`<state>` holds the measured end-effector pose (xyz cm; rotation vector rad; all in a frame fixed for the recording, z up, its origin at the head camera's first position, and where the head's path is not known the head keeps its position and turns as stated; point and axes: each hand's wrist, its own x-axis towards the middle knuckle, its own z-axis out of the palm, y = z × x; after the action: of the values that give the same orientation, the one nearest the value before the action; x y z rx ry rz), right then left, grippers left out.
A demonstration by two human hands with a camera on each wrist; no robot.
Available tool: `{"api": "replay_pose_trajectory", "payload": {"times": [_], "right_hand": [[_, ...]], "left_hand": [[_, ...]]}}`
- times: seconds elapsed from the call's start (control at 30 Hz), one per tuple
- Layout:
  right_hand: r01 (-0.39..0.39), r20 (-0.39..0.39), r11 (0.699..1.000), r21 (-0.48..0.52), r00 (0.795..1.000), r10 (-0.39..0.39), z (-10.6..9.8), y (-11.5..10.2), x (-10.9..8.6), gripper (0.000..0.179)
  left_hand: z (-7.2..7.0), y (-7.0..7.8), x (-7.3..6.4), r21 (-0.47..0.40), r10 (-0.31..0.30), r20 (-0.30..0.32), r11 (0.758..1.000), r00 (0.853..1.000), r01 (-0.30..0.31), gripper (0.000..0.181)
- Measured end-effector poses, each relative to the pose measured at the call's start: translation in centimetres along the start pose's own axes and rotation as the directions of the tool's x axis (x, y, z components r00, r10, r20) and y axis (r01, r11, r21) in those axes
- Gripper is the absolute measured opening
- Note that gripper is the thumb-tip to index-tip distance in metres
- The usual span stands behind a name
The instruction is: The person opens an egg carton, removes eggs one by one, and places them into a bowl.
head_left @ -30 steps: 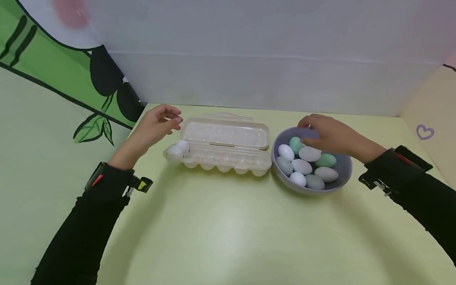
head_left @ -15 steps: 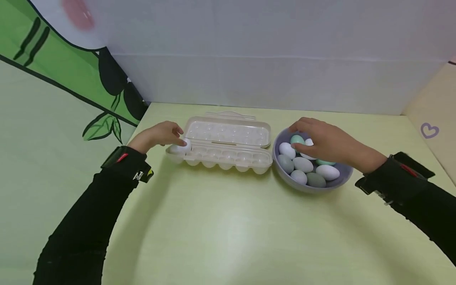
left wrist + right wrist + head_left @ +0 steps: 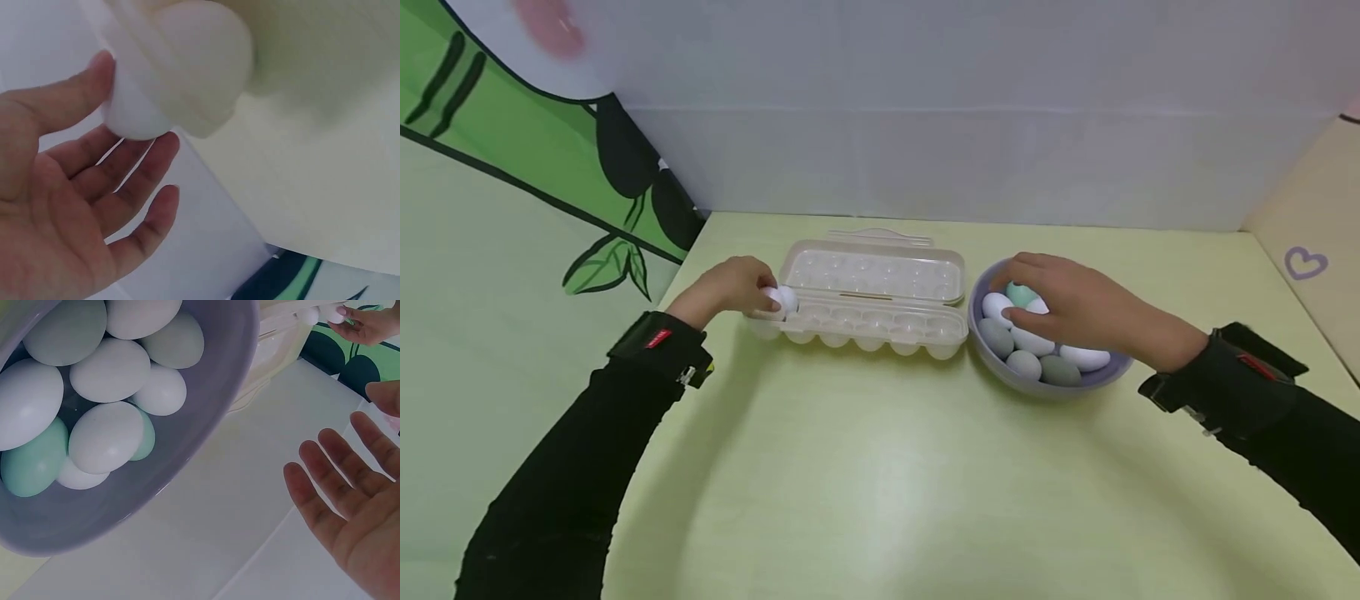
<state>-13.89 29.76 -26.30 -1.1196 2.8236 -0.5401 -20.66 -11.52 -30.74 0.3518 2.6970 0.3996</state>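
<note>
My left hand (image 3: 726,290) is at the left end of an open, clear plastic egg carton (image 3: 880,343). It pinches a white egg (image 3: 134,112) between thumb and fingers, at the carton's edge. Another white egg (image 3: 788,298) sits in the carton right beside it. Over the purple-grey bowl (image 3: 1026,387) hovers my right hand (image 3: 1071,302), fingers spread and holding nothing. In the right wrist view that hand (image 3: 359,494) is apart from the eggs. The bowl holds several eggs in white, grey and green, such as a green egg (image 3: 37,462). My right hand hides part of them in the head view.
The carton's lid (image 3: 872,271) lies folded back behind its cups. A pale yellow table (image 3: 880,467) carries everything, with a white wall (image 3: 925,158) behind. The bowl stands close to the carton's right end.
My left hand has come down from above the carton's left end and taken hold of a white egg there. The right hand has shifted slightly left over the bowl.
</note>
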Motion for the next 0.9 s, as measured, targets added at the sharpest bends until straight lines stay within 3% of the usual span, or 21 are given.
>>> {"api": "replay_pose_trajectory", "payload": {"times": [0.07, 0.13, 0.2, 0.27, 0.33, 0.43, 0.6, 0.73, 0.83, 0.9], "right_hand": [[0.006, -0.004, 1.000, -0.001, 1.000, -0.006, -0.1, -0.1, 0.0, 0.022], [0.003, -0.009, 1.000, 0.002, 1.000, -0.003, -0.2, -0.2, 0.1, 0.022], [-0.004, -0.015, 1.000, 0.003, 1.000, 0.004, -0.4, -0.3, 0.1, 0.022], [-0.013, -0.020, 1.000, 0.017, 1.000, 0.014, -0.6, -0.3, 0.2, 0.024], [-0.027, -0.026, 0.998, 0.053, 0.999, 0.028, -0.8, -0.5, 0.3, 0.029], [-0.030, -0.054, 0.990, 0.139, 0.998, 0.037, -0.8, -0.8, 0.7, 0.042], [0.086, -0.193, 0.961, 0.263, 0.981, -0.035, -0.5, -2.0, 1.4, 0.065], [0.222, -0.347, 0.949, 0.223, 0.928, -0.135, -0.2, -3.1, 1.7, 0.064], [0.255, -0.429, 0.953, 0.166, 0.888, -0.163, -0.1, -3.5, 1.8, 0.052], [0.256, -0.454, 0.954, 0.156, 0.876, -0.161, 0.0, -3.6, 1.8, 0.045]], "left_hand": [[-0.4, 0.6, -0.4, -0.022, 0.021, -0.080, 0.999, 0.997, -0.023, 0.030], [-0.8, 1.8, -0.7, -0.076, 0.065, -0.171, 0.994, 0.983, -0.079, 0.032], [-1.2, 3.7, -1.1, -0.144, 0.120, -0.255, 0.977, 0.960, -0.160, 0.035], [-1.4, 6.1, -1.5, -0.228, 0.179, -0.331, 0.937, 0.926, -0.263, 0.037], [-1.2, 8.7, -1.9, -0.326, 0.230, -0.377, 0.874, 0.897, -0.361, 0.038], [-0.6, 12.5, -2.4, -0.472, 0.274, -0.401, 0.756, 0.874, -0.454, 0.037], [0.9, 16.9, -2.6, -0.687, 0.309, -0.390, 0.529, 0.867, -0.498, 0.036], [1.8, 18.6, -2.6, -0.784, 0.340, -0.381, 0.374, 0.860, -0.495, 0.034], [2.2, 19.4, -2.5, -0.817, 0.360, -0.377, 0.304, 0.853, -0.490, 0.033], [2.4, 19.6, -2.4, -0.828, 0.370, -0.372, 0.281, 0.851, -0.485, 0.033]]}}
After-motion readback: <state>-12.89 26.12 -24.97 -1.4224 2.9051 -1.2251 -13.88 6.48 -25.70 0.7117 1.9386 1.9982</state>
